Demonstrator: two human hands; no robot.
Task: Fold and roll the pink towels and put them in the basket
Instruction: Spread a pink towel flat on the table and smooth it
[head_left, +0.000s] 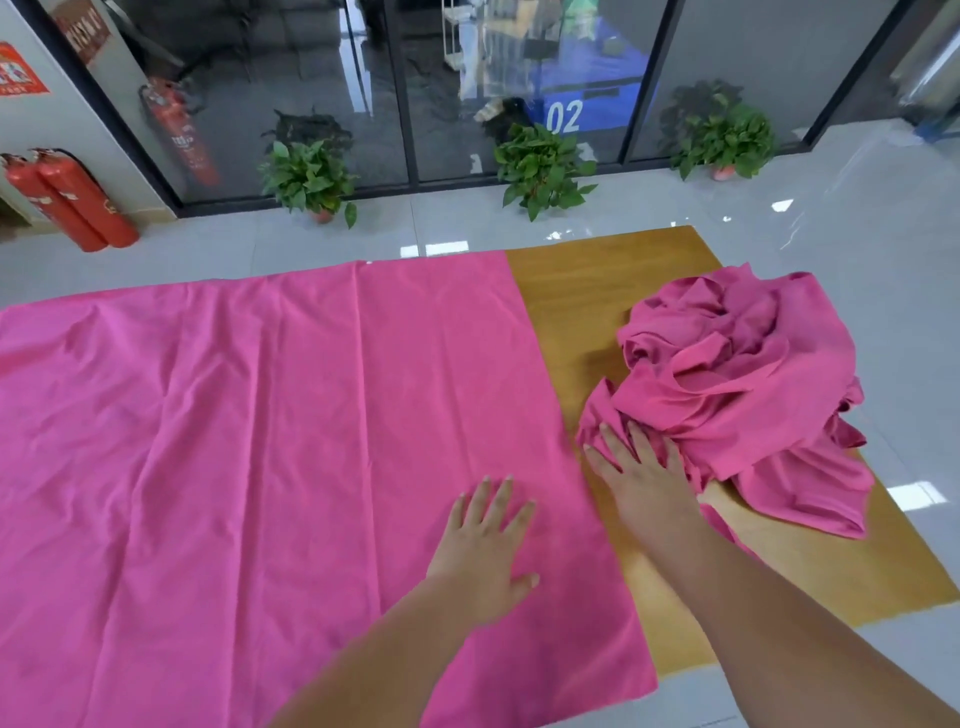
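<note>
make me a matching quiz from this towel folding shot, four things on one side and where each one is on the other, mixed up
1 left hand
2 right hand
3 towel heap
4 fire extinguishers

a standing on the floor, far left
b flat on the spread towel
c crumpled at the right end of the table
d straight fingers on the towel heap's near edge

Pairs: 1-b, 2-d, 3-c, 4-a

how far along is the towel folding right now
Early. Done: one pink towel lies spread flat on the table. In hand: the left hand rests flat on it while the right hand presses against the crumpled pile. Left: no fold or roll shows, the pile is all unfolded, and no basket is in view.
</note>
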